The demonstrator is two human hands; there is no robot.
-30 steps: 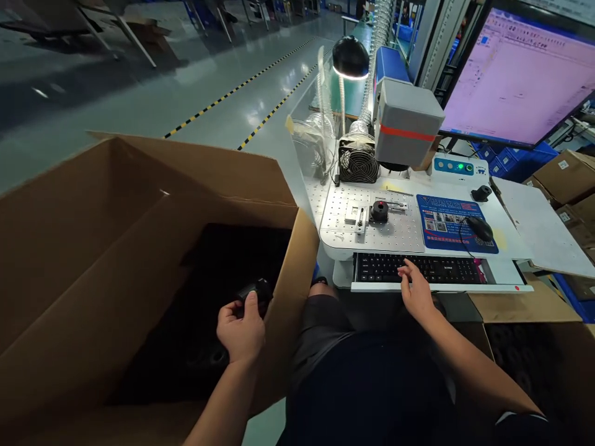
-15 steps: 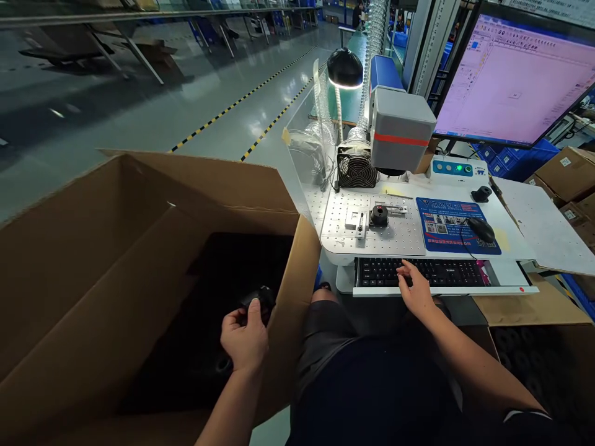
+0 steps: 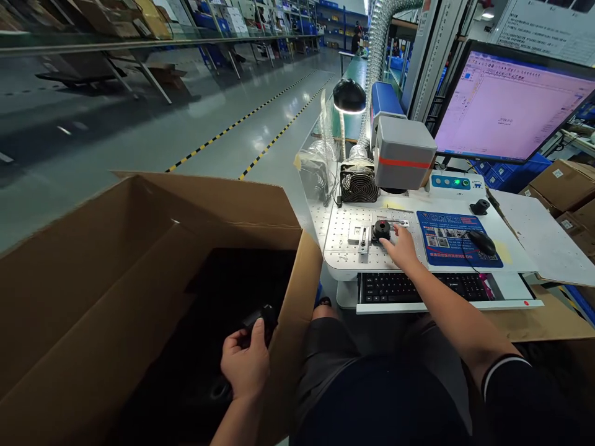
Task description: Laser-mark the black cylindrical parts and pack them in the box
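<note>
My left hand is inside a large open cardboard box on my left and grips a small black round part. More black parts lie dark in the bottom of the box. My right hand is stretched out over the white perforated work plate, fingers at a black round part seated in a metal fixture under the grey laser head. Whether the fingers grip that part I cannot tell.
A black keyboard sits on a tray below the plate. A mouse lies on a blue pad, another black part behind it. A monitor, a lamp and a fan stand behind. Cardboard boxes are at right.
My right hand left the keyboard and moved forward to the black part on the fixture. My left hand stayed in the box holding its part. The view tilted up.
</note>
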